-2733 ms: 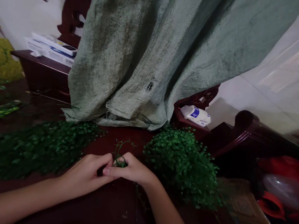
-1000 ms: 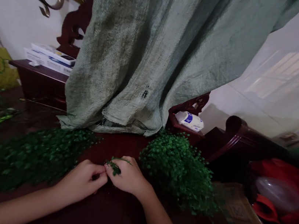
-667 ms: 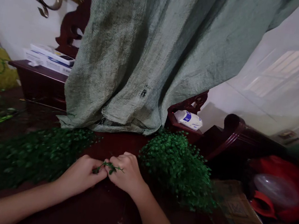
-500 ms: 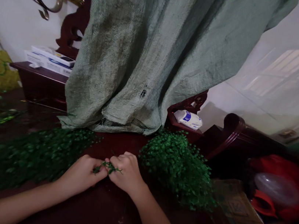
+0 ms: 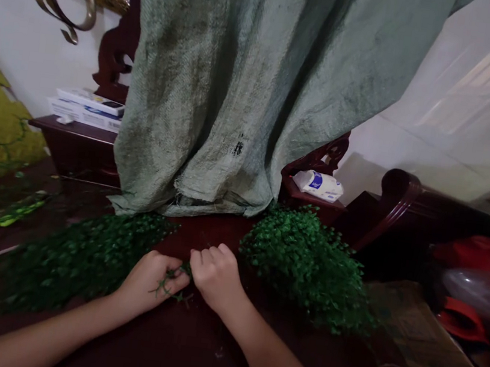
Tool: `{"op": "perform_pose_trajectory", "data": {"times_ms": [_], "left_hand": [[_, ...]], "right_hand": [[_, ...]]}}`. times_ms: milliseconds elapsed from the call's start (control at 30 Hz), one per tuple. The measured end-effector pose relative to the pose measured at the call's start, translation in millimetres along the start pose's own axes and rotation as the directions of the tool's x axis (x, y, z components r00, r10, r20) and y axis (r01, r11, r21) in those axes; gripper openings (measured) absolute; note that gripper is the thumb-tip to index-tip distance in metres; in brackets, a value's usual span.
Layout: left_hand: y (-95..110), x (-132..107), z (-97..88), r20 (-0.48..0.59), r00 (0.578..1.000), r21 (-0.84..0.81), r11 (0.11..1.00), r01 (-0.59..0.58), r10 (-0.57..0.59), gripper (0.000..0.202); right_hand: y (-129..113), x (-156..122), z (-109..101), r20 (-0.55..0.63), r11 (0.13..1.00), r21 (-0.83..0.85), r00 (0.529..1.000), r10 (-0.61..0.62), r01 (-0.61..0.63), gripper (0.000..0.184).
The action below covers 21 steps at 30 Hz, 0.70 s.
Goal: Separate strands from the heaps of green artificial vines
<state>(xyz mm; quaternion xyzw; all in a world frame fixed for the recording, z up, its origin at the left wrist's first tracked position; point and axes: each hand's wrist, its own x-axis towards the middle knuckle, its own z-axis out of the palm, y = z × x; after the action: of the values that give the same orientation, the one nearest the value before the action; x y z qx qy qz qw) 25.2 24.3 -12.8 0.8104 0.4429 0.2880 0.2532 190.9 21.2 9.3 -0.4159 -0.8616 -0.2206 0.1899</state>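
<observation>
Across the glossy dark red wooden table [image 5: 149, 346], at the left, lies a long, low heap of small green leaves [image 5: 79, 257]. Near its right end, the bare left hand [image 5: 145, 285] is clamped with thumb and finger on a thin, branching green sprig [image 5: 162, 285], which is above the table, between the hands. Just beside, the bare right hand [image 5: 216, 274] has its fingers curled, knuckles upward; whether they grip the sprig too, I cannot tell. Farther right, apart from this hand, lies a fuller, rounded heap of green leaves [image 5: 306, 265]. The step in hand seems to be fine finger work on the sprig, and the next move, I judge, calls for a steady left pinch and careful right fingers. Hidden are the right fingertips, under the knuckles, and one end of the sprig; the outer part of the left heap is blurred.
</observation>
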Motion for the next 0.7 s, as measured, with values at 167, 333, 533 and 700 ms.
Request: {"op": "perform_pose_trajectory", "data": {"times_ms": [167, 333, 533, 700], "left_hand": [[10, -2, 1.4, -0.035, 0.999, 0.016, 1.000, 0.008, -0.008, 0.036], [16, 0, -3.2, -0.056, 0.998, 0.040, 0.999, -0.020, 0.022, 0.039], [15, 0, -11.7, -0.104, 0.991, 0.083, 0.994, -0.071, 0.080, 0.034], [15, 1, -13.2, -0.138, 0.982, 0.084, 0.990, -0.114, 0.125, 0.028]], "right_hand": [[7, 1, 11, 0.010, 0.981, 0.135, 0.991, 0.137, -0.137, 0.027], [10, 3, 16, 0.049, 0.875, 0.317, 0.927, 0.371, -0.367, 0.021], [12, 9, 24, 0.337, 0.360, 0.714, 0.746, 0.575, -0.600, 0.030], [11, 11, 28, 0.392, 0.269, 0.759, 0.746, 0.538, -0.593, 0.018]]}}
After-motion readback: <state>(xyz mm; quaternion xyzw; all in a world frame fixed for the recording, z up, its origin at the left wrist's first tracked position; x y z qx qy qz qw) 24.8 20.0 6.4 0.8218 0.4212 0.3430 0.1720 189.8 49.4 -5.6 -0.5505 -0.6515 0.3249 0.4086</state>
